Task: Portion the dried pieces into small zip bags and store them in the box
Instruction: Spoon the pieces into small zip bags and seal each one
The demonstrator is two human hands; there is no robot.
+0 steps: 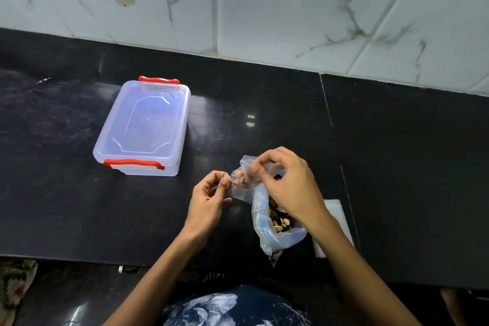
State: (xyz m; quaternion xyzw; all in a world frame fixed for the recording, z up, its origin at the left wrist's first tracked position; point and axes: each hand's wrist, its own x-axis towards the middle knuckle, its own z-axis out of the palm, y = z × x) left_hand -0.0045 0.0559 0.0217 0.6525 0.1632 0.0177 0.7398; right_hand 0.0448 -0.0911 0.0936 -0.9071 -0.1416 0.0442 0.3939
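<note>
Dried pieces (281, 220) sit in a large clear supply bag (267, 230) standing open on the dark surface (264, 103), near its front edge. A few pieces are already inside a small zip bag (242, 180), held just above and to the left of the supply bag. The left hand (209, 198) pinches the small bag's left edge, fingers (226, 181) closed on the film. The right hand (288, 182) is bunched at the small bag's mouth, fingertips together; whether they hold a piece or only the film cannot be told. The box (144, 127) stands well apart to the left with its lid on and both red clips (133, 163) down.

Procedure for the filling step: keep the mouth spread and tilted upward so pieces fall to the bottom. Keep the mouth over the supply bag so spills return there. Leave the zip track free of crumbs, or sealing may fail. The box must be unclipped before storage.
</note>
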